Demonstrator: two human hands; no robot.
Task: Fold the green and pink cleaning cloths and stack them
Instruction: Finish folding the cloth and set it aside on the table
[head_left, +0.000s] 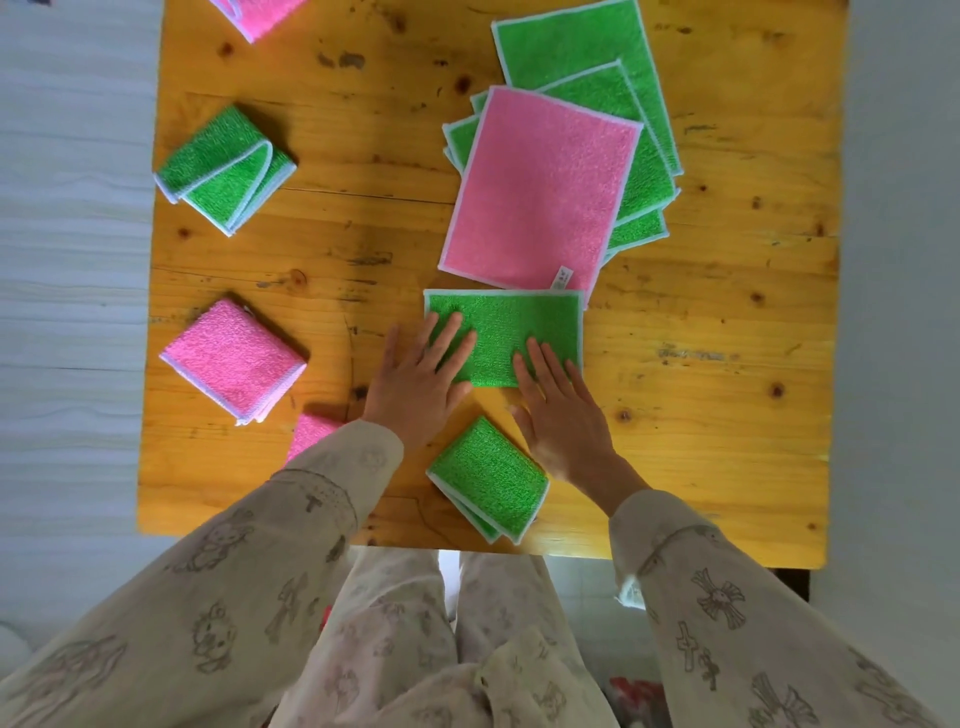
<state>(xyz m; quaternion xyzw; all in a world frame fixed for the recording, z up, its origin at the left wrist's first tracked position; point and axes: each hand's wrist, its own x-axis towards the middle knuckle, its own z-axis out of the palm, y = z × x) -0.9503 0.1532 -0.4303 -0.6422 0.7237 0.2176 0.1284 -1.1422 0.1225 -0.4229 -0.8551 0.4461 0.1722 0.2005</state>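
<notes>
A green cloth (511, 325) folded in half lies flat in the middle of the wooden table (701, 364). My left hand (421, 376) presses its left end with straight fingers. My right hand (558, 410) lies flat on its lower right part. Just behind it sits a pile of unfolded cloths, a pink one (540, 189) on top of several green ones (587, 47). Folded cloths lie around: a green one (488, 480) near the front edge between my arms, a pink one (234, 361) at the left, a green one (226, 169) at the far left.
Another pink cloth (257, 15) pokes in at the table's back left edge. Part of a pink cloth (311, 434) shows beside my left sleeve. The right side of the table is bare wood. Pale floor surrounds the table.
</notes>
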